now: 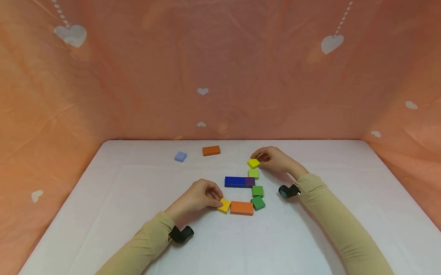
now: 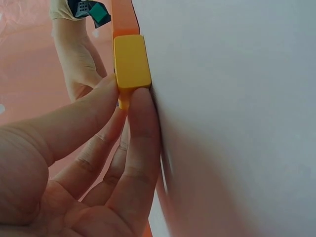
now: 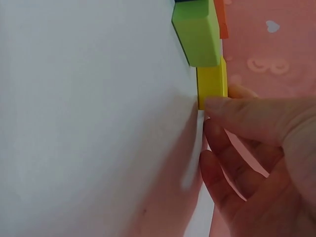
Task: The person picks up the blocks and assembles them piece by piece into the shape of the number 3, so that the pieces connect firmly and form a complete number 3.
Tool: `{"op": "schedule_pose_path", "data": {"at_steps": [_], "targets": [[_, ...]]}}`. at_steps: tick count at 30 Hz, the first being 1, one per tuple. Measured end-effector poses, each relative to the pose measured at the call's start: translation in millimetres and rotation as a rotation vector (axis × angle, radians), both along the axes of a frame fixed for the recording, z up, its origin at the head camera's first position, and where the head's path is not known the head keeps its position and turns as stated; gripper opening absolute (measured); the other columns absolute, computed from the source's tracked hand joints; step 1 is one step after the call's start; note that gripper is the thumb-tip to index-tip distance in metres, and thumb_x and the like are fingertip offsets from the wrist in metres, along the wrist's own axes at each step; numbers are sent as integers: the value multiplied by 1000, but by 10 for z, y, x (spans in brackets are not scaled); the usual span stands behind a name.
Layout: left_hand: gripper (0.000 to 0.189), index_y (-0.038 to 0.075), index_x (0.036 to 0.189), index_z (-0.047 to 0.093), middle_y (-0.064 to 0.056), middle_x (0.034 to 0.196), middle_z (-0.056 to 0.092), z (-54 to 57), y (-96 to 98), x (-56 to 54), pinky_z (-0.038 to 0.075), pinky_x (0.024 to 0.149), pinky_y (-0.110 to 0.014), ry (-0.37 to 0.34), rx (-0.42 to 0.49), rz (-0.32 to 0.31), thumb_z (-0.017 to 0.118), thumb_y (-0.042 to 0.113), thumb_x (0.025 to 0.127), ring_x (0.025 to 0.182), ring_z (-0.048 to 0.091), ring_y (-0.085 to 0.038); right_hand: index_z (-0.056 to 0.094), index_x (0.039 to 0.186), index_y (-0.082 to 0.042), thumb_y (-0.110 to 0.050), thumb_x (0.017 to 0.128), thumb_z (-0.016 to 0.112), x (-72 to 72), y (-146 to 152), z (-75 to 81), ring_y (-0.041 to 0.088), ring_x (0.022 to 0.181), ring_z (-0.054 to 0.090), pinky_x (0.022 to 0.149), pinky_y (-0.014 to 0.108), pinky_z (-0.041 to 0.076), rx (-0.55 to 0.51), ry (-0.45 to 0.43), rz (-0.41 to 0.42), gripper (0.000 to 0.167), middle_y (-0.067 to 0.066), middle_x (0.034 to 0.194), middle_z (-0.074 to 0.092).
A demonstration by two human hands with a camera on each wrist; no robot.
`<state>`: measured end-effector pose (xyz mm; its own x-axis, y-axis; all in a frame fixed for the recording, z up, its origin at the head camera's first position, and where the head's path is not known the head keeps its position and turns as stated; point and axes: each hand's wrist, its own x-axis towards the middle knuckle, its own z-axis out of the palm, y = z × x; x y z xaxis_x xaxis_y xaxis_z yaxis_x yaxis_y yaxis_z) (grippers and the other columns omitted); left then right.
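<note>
My left hand [image 1: 200, 195] pinches a golden-yellow square block [image 2: 132, 61] between thumb and fingertips, at the left end of an orange rectangular block [image 1: 241, 208]. My right hand [image 1: 275, 159] holds a bright yellow square block [image 3: 211, 84] at the far end of a column of blocks, its thumb lying on the near part. Just below that block is a lime-green block [image 1: 253, 174]. Under it come a purple block [image 1: 249, 181] with a dark blue rectangular block [image 1: 235, 181] on its left, then a green block [image 1: 257, 191] and a darker green, slightly turned block [image 1: 258, 203] beside the orange one.
Toward the back of the white table [image 1: 137, 170] lie a pale blue block [image 1: 181, 156] and a darker orange rectangular block [image 1: 211, 150]. Orange cloth [image 1: 238, 67] with white hearts rises around the table's back and sides. Black wrist cameras hang near both sleeves.
</note>
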<state>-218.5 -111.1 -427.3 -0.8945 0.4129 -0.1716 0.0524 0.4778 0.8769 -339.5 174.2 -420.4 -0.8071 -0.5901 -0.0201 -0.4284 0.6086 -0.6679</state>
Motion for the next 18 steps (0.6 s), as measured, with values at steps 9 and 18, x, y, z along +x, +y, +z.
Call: {"op": "schedule_pose_path", "data": {"at_steps": [9,18], "targets": [[14,1,90,67,-2,78,63,-12,-18,33,51,66,-26,31,5,-40,76,1,79,71,58,-14,64,118,-1,4,89,62,-7,-11,-38,30,108,57,96,43,44,13,-14,-10,30,14,118,62],[13,1,89,67,-2,78,63,-4,-21,16,51,66,-26,47,8,-42,76,1,79,71,58,-14,64,118,-1,6,89,61,-4,-12,-24,31,107,58,95,44,45,15,15,7,31,14,118,62]]}}
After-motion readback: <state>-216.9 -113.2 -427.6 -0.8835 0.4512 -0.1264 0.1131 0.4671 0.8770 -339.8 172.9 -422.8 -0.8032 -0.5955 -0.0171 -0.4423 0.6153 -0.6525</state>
